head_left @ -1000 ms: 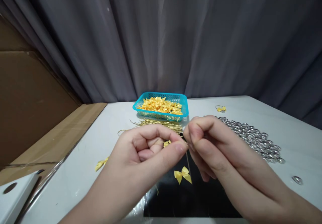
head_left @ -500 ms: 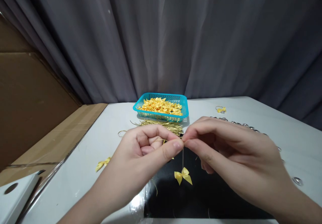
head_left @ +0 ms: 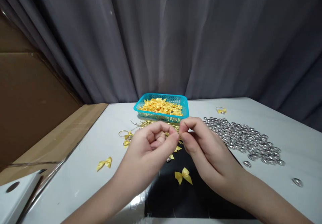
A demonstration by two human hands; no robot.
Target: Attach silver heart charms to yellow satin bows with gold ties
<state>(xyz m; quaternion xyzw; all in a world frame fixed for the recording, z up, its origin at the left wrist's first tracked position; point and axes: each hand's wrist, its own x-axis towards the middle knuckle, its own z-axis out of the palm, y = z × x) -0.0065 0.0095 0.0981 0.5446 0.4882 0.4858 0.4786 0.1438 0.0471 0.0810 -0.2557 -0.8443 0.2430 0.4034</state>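
A draped grey fabric curtain [head_left: 161, 43] hangs behind your white table [head_left: 77, 183]. Brown cardboard box [head_left: 32, 93] is on your left; flat black mat [head_left: 191, 204] in front of you. Your 2 bare hands meet above it. Left hand [head_left: 149, 147]: thumb and index pinched closed at the tips; can't tell what, if anything, is between. Right hand [head_left: 210, 155]: thumb and index curled in just beside the left's tips; can't tell if they close or grip. Heap of shiny silver beads [head_left: 241, 135] lies to your right. Blue perforated plastic basket [head_left: 186, 108], beyond the hands, holds yellow satin ribbon bows [head_left: 161, 106]. Bundle of thin gold wires [head_left: 146, 122] lies just this side of it. 1 loose yellow bow [head_left: 183, 176] sits on the mat, below your fingertips.
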